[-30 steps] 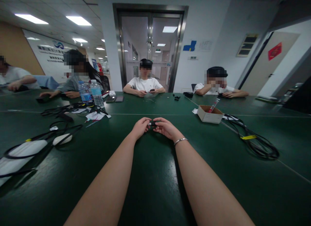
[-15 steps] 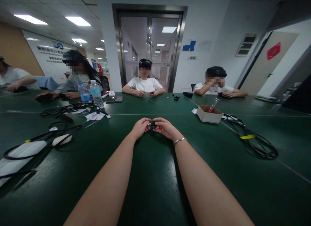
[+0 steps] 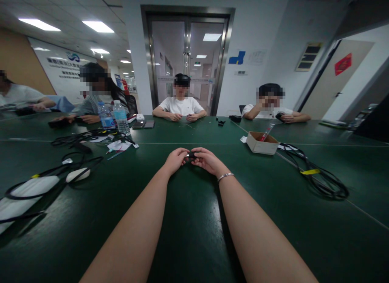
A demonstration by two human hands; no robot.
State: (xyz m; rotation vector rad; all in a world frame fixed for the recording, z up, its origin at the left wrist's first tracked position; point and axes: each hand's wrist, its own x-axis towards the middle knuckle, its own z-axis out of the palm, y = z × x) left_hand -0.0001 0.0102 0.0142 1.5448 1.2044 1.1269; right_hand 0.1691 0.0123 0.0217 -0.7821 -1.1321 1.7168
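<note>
Both my arms reach forward over the dark green table point(image 3: 191, 218). My left hand point(image 3: 176, 160) pinches the silvery end of a small piece between thumb and fingertips. Across from it, my right hand point(image 3: 207, 159) is closed on the black end of a small black part point(image 3: 191, 155). The two ends meet or nearly meet between my fingertips; whether they are one thing I cannot tell. Its exact kind is too small to make out, and the fingers hide much of it. A silver bangle point(image 3: 226, 176) circles my right wrist.
A cardboard box point(image 3: 261, 147) with a clear tube stands to the right, near a coiled black cable point(image 3: 326, 181). On the left lie more cables, a white mouse point(image 3: 78, 175), papers and two water bottles point(image 3: 120, 117). Several people sit around the table.
My hands have stayed almost in place, still holding the small black part. Across the table, a person at the right has raised a dark object slightly.
</note>
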